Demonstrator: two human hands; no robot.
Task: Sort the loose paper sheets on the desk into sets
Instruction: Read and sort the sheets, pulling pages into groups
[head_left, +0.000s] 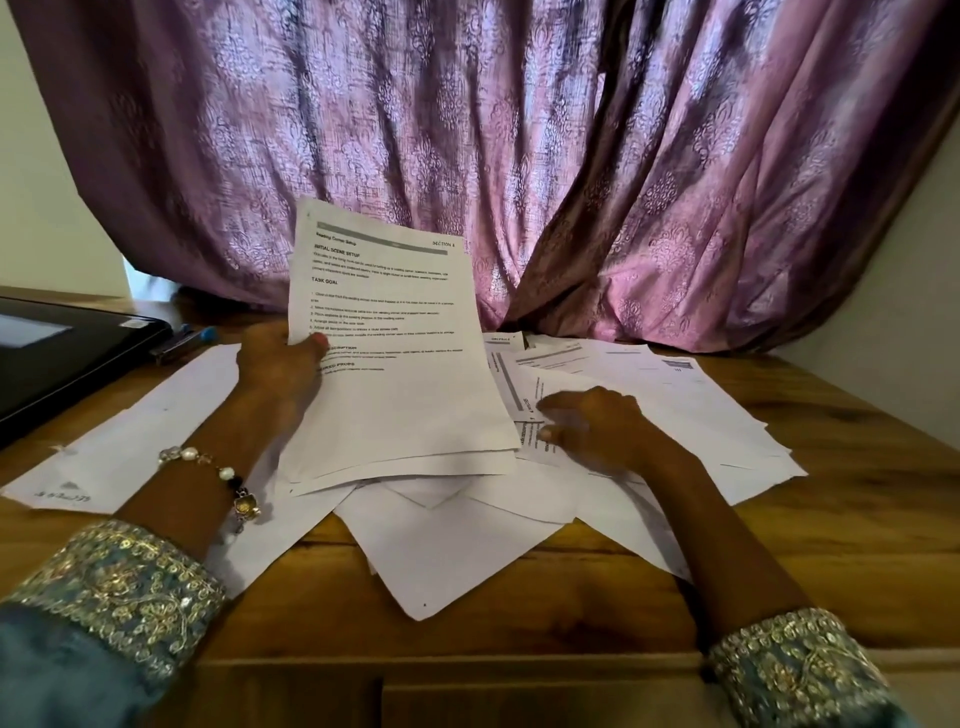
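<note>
Desk under scattered, perhaps mostly printed sheets

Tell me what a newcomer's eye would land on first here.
First the purple patterned curtain filling the whole background behind the wooden desk. Then the printed sheets lifted at centre, gripped by the left hand. The right hand rests on the scattered loose papers spread across the desk.
</note>
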